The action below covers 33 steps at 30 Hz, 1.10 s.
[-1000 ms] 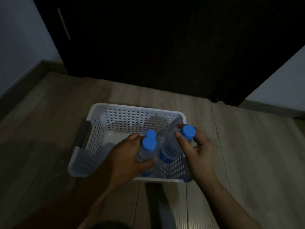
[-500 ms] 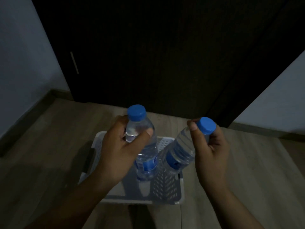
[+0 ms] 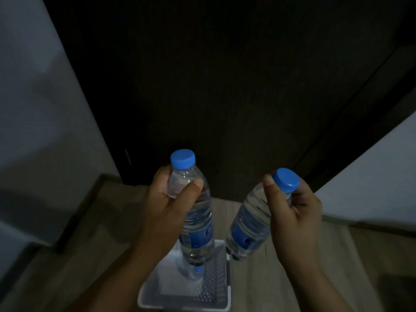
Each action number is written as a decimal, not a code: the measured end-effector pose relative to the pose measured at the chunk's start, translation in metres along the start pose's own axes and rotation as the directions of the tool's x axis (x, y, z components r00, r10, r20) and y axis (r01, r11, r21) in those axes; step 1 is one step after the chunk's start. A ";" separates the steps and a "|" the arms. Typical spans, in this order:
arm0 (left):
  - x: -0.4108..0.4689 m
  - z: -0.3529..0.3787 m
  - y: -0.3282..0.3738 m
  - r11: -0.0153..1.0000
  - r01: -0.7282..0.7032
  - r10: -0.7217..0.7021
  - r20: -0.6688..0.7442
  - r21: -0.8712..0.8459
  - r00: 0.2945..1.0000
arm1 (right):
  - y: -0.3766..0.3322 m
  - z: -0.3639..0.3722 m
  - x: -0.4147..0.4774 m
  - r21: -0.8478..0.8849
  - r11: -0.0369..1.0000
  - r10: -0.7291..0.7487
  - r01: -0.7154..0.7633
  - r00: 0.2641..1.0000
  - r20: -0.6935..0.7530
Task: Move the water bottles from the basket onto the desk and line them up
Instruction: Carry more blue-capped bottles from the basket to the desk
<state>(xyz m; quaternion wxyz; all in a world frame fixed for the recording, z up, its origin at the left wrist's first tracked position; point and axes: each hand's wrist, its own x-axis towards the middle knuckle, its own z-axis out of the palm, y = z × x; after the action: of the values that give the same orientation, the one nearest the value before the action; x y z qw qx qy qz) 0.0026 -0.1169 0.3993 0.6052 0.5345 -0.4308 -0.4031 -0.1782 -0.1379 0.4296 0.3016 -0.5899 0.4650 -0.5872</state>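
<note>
Left hand [image 3: 166, 210] wrapped round upright water bottle [image 3: 195, 212]; right hand [image 3: 292, 212] gripping tilted bottle [image 3: 249, 224] near its cap. Both held above white perforated basket [image 3: 216, 287], third bottle [image 3: 191, 270] lying inside. Wooden floor [image 3: 281, 278]; dark door [image 3: 213, 86] ahead, pale walls [image 3: 33, 109] either side.

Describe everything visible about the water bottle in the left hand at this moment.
The water bottle in the left hand is clear ribbed plastic, apparently full, with a blue screw cap and a blue label around its lower body. It is held nearly upright in the air, above the white perforated basket. The left hand wraps its upper half, thumb across the front below the shoulder. It does not touch the other bottle held by the right hand.
</note>
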 end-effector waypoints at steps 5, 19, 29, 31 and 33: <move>0.017 -0.003 0.161 0.999 -0.052 0.052 0.016 0.006 0.999 | -0.146 -0.007 0.066 0.017 0.996 -0.086 0.086 0.995 0.056; 0.012 -0.035 0.555 0.947 -0.315 0.312 0.057 0.057 0.948 | -0.517 -0.036 0.172 0.163 0.966 -0.221 0.201 0.968 0.118; -0.029 -0.044 0.665 0.886 -0.449 0.452 0.000 0.118 0.892 | -0.622 -0.058 0.187 0.337 0.914 -0.308 0.224 0.926 0.220; -0.036 -0.041 0.675 0.873 -0.460 0.473 -0.047 0.163 0.880 | -0.629 -0.060 0.192 0.377 0.900 -0.329 0.220 0.910 0.253; -0.043 -0.038 0.683 0.857 -0.470 0.499 -0.113 0.213 0.859 | -0.635 -0.060 0.198 0.413 0.878 -0.381 0.243 0.877 0.294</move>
<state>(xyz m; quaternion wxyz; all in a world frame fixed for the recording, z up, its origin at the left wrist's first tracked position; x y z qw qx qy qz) 0.0445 0.0063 1.0721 0.6705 0.4917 -0.5345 -0.1516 -0.1377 -0.0604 1.0916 0.3864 -0.6907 0.1806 -0.5839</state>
